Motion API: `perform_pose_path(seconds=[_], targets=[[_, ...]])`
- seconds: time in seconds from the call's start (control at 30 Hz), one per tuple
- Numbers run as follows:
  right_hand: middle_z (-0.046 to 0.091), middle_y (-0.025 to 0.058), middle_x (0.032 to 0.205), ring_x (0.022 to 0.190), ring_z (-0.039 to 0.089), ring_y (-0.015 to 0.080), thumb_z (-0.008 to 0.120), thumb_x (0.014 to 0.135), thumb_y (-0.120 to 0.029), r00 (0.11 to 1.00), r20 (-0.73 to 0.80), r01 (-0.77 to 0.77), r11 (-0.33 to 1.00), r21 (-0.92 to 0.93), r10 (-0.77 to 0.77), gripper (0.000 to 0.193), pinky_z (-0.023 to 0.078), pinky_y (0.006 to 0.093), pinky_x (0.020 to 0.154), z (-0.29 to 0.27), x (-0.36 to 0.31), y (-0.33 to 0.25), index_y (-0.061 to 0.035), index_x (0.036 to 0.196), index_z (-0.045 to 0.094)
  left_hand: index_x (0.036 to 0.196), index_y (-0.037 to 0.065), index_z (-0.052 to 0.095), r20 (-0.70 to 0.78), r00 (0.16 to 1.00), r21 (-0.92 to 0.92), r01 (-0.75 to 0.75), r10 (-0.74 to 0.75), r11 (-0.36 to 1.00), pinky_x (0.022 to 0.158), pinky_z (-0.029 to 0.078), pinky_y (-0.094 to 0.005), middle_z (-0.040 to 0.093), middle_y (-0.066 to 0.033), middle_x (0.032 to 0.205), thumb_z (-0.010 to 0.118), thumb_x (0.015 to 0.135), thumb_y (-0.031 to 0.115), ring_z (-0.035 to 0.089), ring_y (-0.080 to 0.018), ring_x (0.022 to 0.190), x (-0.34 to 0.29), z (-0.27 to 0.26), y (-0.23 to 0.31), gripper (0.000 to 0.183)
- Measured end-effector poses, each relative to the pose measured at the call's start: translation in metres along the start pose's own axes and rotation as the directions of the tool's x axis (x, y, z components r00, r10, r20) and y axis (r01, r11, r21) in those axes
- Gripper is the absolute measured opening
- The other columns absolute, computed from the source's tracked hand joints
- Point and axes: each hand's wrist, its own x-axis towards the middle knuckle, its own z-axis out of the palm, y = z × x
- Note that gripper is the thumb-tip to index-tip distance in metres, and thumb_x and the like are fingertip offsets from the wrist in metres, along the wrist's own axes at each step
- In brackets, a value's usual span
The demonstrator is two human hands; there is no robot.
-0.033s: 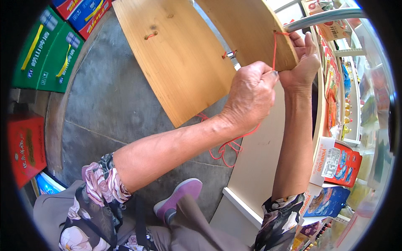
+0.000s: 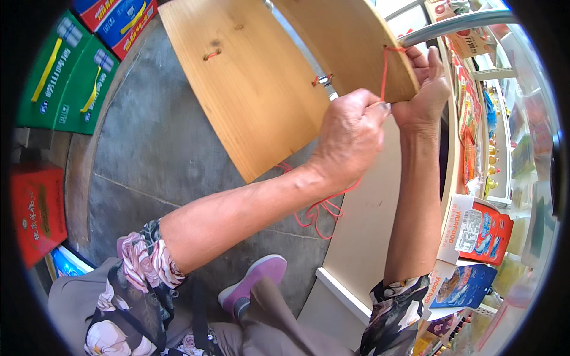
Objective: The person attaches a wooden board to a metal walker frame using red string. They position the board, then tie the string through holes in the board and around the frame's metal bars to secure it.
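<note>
Two light wooden boards hang tilted in front of me, the left board [image 2: 237, 89] wider in view than the right board [image 2: 338, 44]. A small metal fitting with red string through holes sits at the gap between them. Closed in a pinch, my left hand [image 2: 350, 136] grips a red string [image 2: 384, 74], which runs taut up to a hole near the right board's outer edge. My right hand [image 2: 426, 89] is curled around that edge, its fingers partly behind the wood. The string's loose tail [image 2: 323, 213] dangles in loops below my left wrist.
A curved metal rail [image 2: 457, 26] passes close to my right hand. Shelves with packaged goods, including a red box [image 2: 493, 234] and a blue box [image 2: 466, 285], line the right. Green cartons [image 2: 68, 77] and a red carton [image 2: 38, 213] stand left. A pale panel [image 2: 368, 219] lies below the boards.
My left hand has shifted slightly left and down with the string. Both boards and my right hand have moved a little to the left.
</note>
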Motion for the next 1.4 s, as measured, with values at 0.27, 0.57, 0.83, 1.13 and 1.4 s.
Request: perform_pose_path(seconds=[0.27, 0.57, 0.83, 1.13, 1.4], targets=[[0.062, 0.0120, 0.091, 0.086, 0.058, 0.0197, 0.033, 0.097, -0.032, 0.997, 0.037, 0.066, 0.998, 0.019, -0.066, 0.041, 0.043, 0.0320, 0.084, 0.002, -0.014, 0.005, 0.0003, 0.095, 0.057, 0.089, 0.001, 0.059, 0.033, 0.992, 0.152, 0.119, -0.125, 0.981, 0.037, 0.031, -0.0198, 0.044, 0.0019, 0.052, 0.050, 0.092, 0.018, 0.038, -0.0046, 0.041, 0.000, -0.038, 0.022, 0.019], [0.063, 0.0091, 0.086, 0.081, 0.059, 0.0162, 0.037, 0.095, -0.030, 0.997, 0.004, 0.080, 0.997, 0.001, -0.080, 0.041, 0.045, 0.0293, 0.078, 0.008, -0.022, 0.007, 0.0021, 0.095, 0.061, 0.097, 0.001, 0.056, 0.086, 0.973, 0.000, 0.213, -0.212, 0.977, 0.040, 0.037, -0.0207, 0.049, -0.0003, 0.057, 0.048, 0.094, 0.016, 0.043, -0.0068, 0.043, -0.014, -0.014, 0.025, 0.017], [0.061, 0.0063, 0.098, 0.090, 0.055, 0.0130, 0.041, 0.095, -0.024, 0.990, 0.074, 0.128, 0.984, -0.125, -0.120, 0.035, 0.043, 0.0281, 0.083, 0.019, -0.047, 0.004, 0.0018, 0.113, 0.057, 0.109, 0.001, 0.051, 0.008, 0.992, 0.069, 0.126, -0.127, 0.990, 0.035, 0.031, -0.0207, 0.050, -0.0002, 0.057, 0.047, 0.094, 0.012, 0.042, -0.0053, 0.041, -0.010, -0.013, 0.039, 0.019], [0.056, 0.0078, 0.107, 0.098, 0.051, 0.0141, 0.047, 0.091, -0.015, 0.993, 0.034, 0.115, 0.992, -0.042, -0.114, 0.037, 0.040, 0.0273, 0.088, 0.066, -0.087, 0.019, 0.0037, 0.123, 0.046, 0.109, 0.003, 0.058, 0.052, 0.985, 0.427, 0.127, -0.165, 0.895, 0.037, 0.034, -0.0190, 0.050, 0.0017, 0.056, 0.050, 0.094, 0.012, 0.042, -0.0035, 0.043, -0.014, -0.074, 0.076, 0.020], [0.043, 0.0142, 0.128, 0.112, 0.045, 0.0197, 0.052, 0.088, -0.022, 0.957, 0.277, 0.062, 0.994, 0.091, -0.085, 0.061, 0.038, 0.0319, 0.097, 0.089, -0.125, 0.048, 0.0018, 0.138, 0.027, 0.106, 0.003, 0.062, 0.056, 0.972, 0.626, 0.144, -0.228, 0.766, 0.042, 0.032, -0.0172, 0.054, 0.0026, 0.062, 0.053, 0.095, 0.019, 0.043, -0.0009, 0.048, -0.027, -0.128, 0.130, 0.021]])
